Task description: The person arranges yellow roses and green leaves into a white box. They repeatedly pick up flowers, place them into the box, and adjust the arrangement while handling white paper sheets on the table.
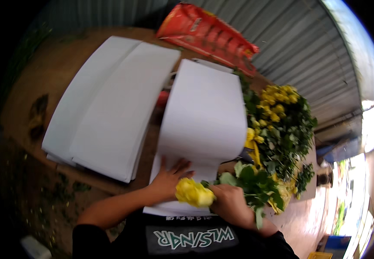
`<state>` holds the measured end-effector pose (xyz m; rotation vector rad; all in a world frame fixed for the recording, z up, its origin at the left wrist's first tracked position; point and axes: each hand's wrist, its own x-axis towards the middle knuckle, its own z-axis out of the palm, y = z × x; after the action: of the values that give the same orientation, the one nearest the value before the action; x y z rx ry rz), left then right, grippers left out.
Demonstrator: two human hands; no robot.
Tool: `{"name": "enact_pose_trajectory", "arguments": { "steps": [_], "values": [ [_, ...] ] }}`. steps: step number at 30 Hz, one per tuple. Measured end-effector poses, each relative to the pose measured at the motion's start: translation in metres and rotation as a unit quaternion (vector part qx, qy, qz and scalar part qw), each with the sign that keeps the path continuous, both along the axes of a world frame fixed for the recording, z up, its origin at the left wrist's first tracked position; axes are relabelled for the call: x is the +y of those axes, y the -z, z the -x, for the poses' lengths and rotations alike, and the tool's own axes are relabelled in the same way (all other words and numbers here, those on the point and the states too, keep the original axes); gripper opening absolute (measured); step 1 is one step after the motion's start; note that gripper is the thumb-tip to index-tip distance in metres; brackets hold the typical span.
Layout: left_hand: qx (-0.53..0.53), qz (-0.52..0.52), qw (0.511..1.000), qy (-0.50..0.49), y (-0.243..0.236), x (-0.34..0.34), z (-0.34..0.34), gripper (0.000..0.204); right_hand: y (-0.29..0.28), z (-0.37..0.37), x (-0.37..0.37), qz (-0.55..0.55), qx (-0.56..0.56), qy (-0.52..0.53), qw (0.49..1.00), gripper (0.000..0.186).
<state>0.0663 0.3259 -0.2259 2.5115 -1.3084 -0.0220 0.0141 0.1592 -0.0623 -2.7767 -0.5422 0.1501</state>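
Brown table carrying two stacks of white paper, a curled white sheet and a heap of yellow roses. Left hand, fingers spread flat, presses the sheet's near end. Right hand, grip closed around the stem, holds a yellow rose over that end.

Yellow rose: full open bloom, stem lying sideways, leafy part trailing right, gripped at the stem just behind the head. White paper sheet: large, upper portion curled upward, lower edge flat on the table beneath the bloom.
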Motion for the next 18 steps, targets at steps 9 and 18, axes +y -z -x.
{"name": "enact_pose_trajectory", "arguments": {
  "steps": [9,18],
  "values": [
    [0.065,0.093,0.994,0.008,0.003,0.006,0.005,0.074,0.036,-0.045,-0.007,-0.13,0.028,0.057,0.99,0.012],
    [0.039,0.008,0.999,0.002,0.006,0.0,0.001,0.075,0.067,-0.038,-0.001,-0.029,0.143,-0.017,0.989,0.035]
  ]
}}
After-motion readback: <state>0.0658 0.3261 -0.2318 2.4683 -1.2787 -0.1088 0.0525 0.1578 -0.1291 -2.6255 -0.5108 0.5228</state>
